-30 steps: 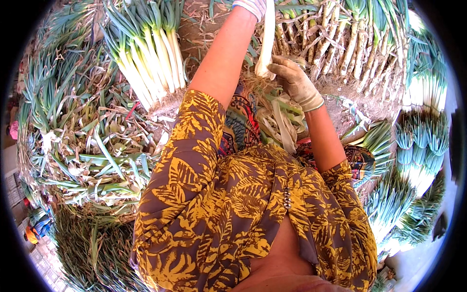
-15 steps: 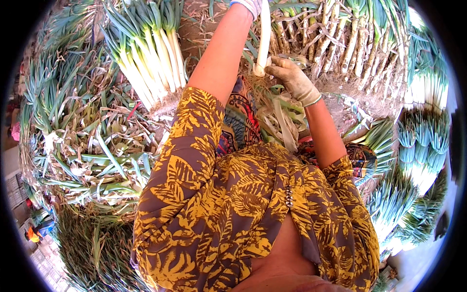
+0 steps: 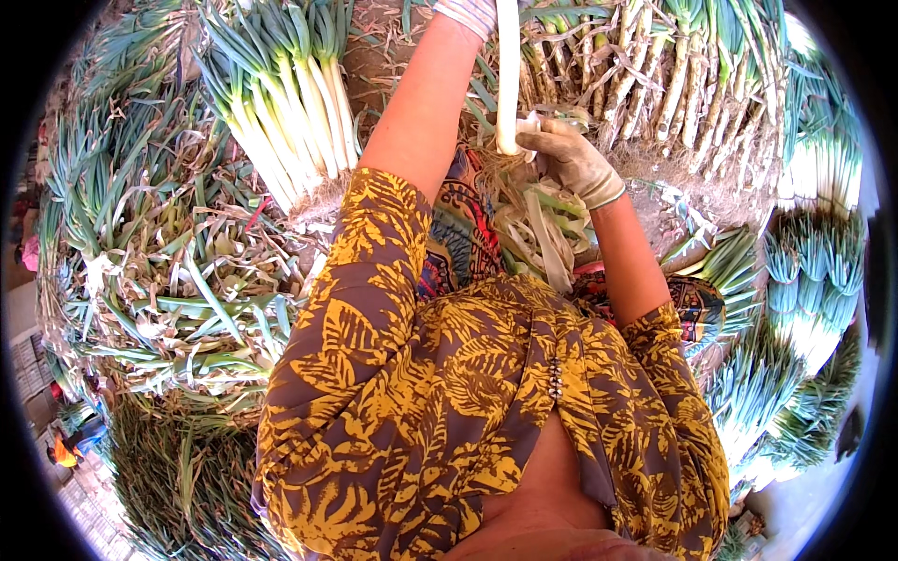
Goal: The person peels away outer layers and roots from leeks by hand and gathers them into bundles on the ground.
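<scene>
A long green onion [image 3: 507, 79] with a white stalk hangs upright in front of me, its root tuft [image 3: 505, 155] downward and its top past the upper edge. My left hand [image 3: 468, 13], in a pale striped glove, is beside the stalk at that edge; its fingers are cut off from view. My right hand [image 3: 569, 159], in a worn beige glove, is at the stalk's root end with fingers curled together. A small pale piece shows at its fingertips, too small to name. Below lie loose peeled leaves [image 3: 543, 224] on my lap.
A bundle of cleaned green onions [image 3: 299, 103] lies at the far left. Unpeeled, dirt-brown onions [image 3: 645, 75] are lined up at the far right. Discarded leaves [image 3: 187, 271] heap on my left; tied bundles [image 3: 812, 280] stand along the right.
The onion's root end has come slightly nearer me and the stalk hangs straighter. My right hand has shifted slightly nearer and right, its fingers more curled.
</scene>
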### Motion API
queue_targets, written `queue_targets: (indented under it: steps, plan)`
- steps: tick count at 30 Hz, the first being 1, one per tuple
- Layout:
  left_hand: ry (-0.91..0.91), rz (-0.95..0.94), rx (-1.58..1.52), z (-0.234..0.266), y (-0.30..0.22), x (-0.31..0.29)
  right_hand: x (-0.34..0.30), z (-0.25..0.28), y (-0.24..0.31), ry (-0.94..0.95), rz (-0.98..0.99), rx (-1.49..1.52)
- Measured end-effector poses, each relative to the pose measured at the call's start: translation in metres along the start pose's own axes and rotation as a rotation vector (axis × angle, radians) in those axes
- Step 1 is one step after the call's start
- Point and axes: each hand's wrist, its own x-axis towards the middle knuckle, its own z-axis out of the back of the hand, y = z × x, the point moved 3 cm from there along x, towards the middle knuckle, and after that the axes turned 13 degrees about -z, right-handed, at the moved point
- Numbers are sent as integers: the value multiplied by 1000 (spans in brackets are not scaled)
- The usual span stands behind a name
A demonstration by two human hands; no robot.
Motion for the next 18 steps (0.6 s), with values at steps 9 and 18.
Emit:
queue_targets:
  steps: [9,18]
  plan:
    - [-439,-212,661,10,-8,-15,26,15,-15,-117,-29,-52]
    - [-33,-128,-45,20,-18,2,18,9,-28,197,0,439]
